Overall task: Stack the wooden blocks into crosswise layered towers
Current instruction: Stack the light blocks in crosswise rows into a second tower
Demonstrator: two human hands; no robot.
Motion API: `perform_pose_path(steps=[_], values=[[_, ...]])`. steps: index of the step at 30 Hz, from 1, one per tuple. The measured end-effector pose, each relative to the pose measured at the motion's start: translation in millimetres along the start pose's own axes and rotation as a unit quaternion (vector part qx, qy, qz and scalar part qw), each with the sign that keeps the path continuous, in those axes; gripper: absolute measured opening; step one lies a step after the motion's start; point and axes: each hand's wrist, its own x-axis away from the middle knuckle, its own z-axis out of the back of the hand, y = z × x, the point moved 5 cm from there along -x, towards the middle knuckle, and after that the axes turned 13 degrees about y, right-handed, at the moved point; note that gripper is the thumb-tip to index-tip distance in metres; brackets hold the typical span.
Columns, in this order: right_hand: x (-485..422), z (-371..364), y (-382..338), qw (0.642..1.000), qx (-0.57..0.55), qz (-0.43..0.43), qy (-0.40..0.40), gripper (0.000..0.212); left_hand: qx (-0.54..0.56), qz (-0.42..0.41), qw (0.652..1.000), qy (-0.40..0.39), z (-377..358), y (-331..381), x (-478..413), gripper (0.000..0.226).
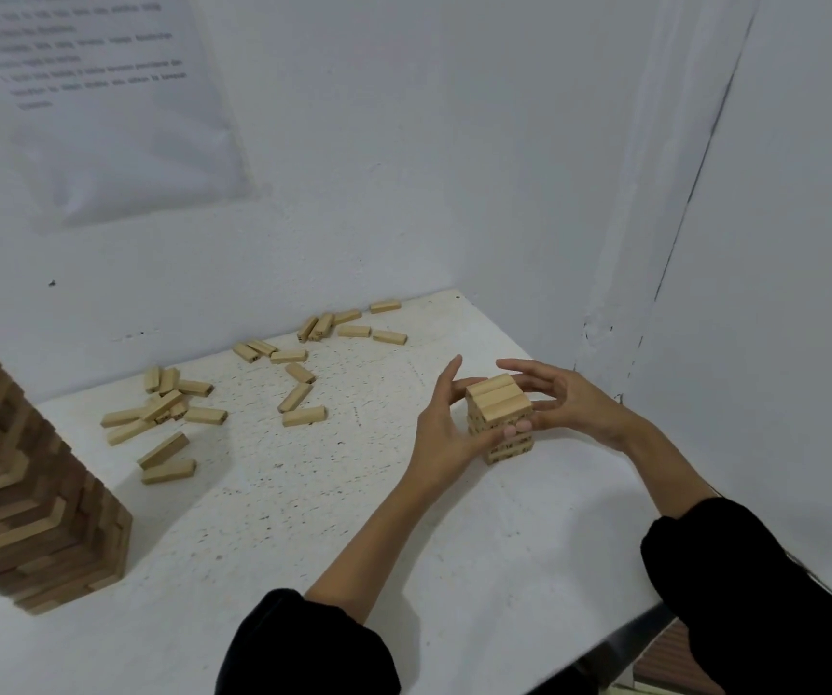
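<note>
Though near table (pixel 554 524) edge, tower (pixel 500 409) between hands (pixel 446 436)

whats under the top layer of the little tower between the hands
More crosswise block layers of the small tower, resting on the white table. The left hand and right hand cover its sides, so the layer count is unclear.

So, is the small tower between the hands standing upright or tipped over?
Upright: the small tower stands straight on the table, top layer level, left hand and right hand touching its sides.
</note>
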Motion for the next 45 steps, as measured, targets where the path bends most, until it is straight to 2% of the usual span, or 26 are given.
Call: perform_pose_path(steps=[4,9,12,15,17,21,25,31,36,39,42,45], values=[[-1,0,0,1.000,0.005,0.000,0.011,0.068,-0.006,-0.008,1.000,0.010,1,-2,-4,0.102],[-2,-1,-2,1.000,0.018,-0.004,0.016,0.059,-0.006,-0.008,1.000,0.015,0,-3,-3,0.103],[-1,2,-4,0.999,0.033,-0.004,0.008,0.072,-0.007,-0.005,1.000,0.008,2,-2,-3,0.111],[0,12,-16,0.999,0.041,-0.001,0.015,0.084,-0.012,-0.008,1.000,0.009,13,2,-3,0.106],[-4,16,-34,0.998,0.048,0.015,0.025,0.078,-0.017,-0.023,0.999,0.024,30,7,-6,0.091],[-26,2,-72,0.994,0.098,0.036,0.045,0.047,-0.011,-0.045,0.996,0.074,69,12,-27,0.038],[-65,-37,-97,0.986,0.119,0.033,0.111,0.044,-0.041,-0.054,0.989,0.134,104,7,-62,0.018],[-114,-118,-83,0.966,0.131,0.026,0.224,0.051,-0.096,-0.032,0.982,0.162,138,-14,-109,0.016],[-141,-153,-37,0.927,0.212,0.028,0.309,0.052,-0.155,0.009,0.968,0.199,153,-60,-140,0.019],[-157,-154,-15,0.903,0.277,0.011,0.329,0.054,-0.175,0.027,0.956,0.232,158,-81,-157,0.023],[-172,-153,-2,0.881,0.336,0.029,0.331,0.054,-0.205,0.021,0.942,0.266,164,-93,-172,0.023],[-184,-149,2,0.873,0.328,0.051,0.357,0.045,-0.215,-0.001,0.933,0.290,173,-99,-184,0.020]])
